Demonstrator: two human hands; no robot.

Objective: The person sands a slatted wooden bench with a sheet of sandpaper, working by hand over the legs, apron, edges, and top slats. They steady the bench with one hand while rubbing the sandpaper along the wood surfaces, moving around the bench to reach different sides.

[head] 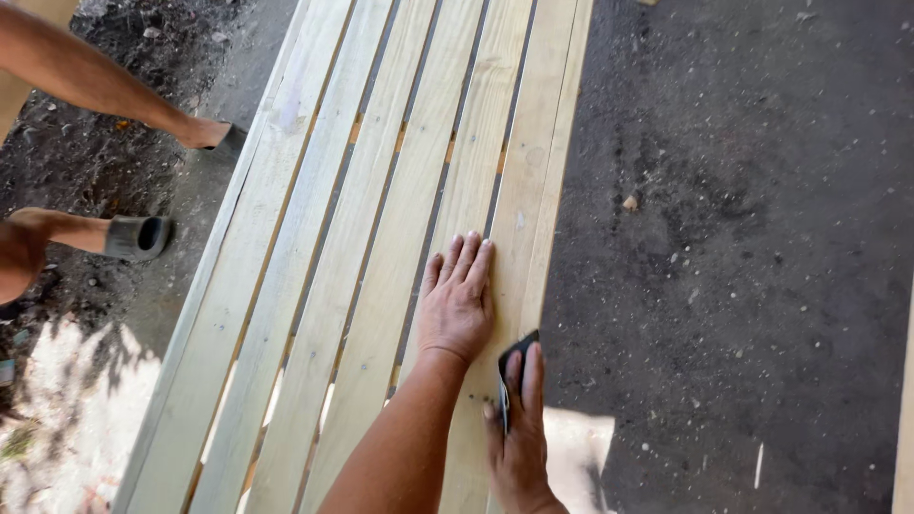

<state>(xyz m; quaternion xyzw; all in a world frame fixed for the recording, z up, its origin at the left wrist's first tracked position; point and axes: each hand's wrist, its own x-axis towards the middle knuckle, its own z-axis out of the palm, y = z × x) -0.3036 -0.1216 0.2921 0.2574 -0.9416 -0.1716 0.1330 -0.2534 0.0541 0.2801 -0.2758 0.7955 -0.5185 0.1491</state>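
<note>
Two hands on the slatted wooden panel [381, 190]: my left hand [457, 305] lies flat, fingers straight and together; at five o'clock, my right hand [519, 438] pinches a dark sanding sheet [514, 357].

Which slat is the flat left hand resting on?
The left hand lies on the second wooden slat from the frame's right edge; the right hand presses a dark sanding piece on the outermost slat.

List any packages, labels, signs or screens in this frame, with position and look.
None in view. Only a pale slatted wooden panel on dark ground, the left hand flat on a slat, and the right hand holding a small dark sheet at the panel's right edge.
</note>
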